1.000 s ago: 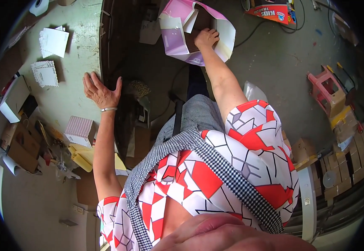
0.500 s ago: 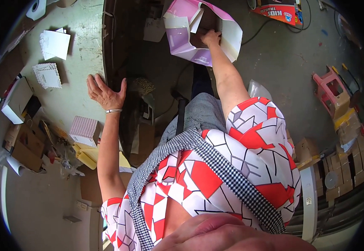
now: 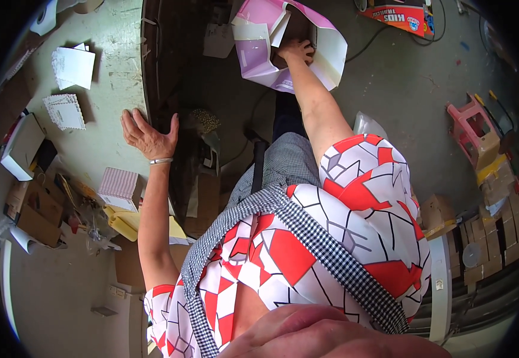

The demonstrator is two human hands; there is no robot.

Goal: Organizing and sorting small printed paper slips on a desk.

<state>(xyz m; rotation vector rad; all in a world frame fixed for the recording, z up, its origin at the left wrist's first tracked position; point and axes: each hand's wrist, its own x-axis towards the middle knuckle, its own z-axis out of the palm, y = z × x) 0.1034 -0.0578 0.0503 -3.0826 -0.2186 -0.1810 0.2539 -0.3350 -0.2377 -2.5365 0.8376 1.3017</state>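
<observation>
Splaying wider than before, right hand (image 3: 297,52) still works inside box (image 3: 254,58), grip unclear; left hand (image 3: 151,141) open at tabletop (image 3: 116,71) edge

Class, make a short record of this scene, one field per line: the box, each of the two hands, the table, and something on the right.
Box: open, pink and purple outside
Right hand: inside the box, partly hidden; whether it grips anything cannot be told
Left hand: spread at the edge of the table, empty
On the table: upper cards, lower cards, striped block
On the right: pink stool
</observation>
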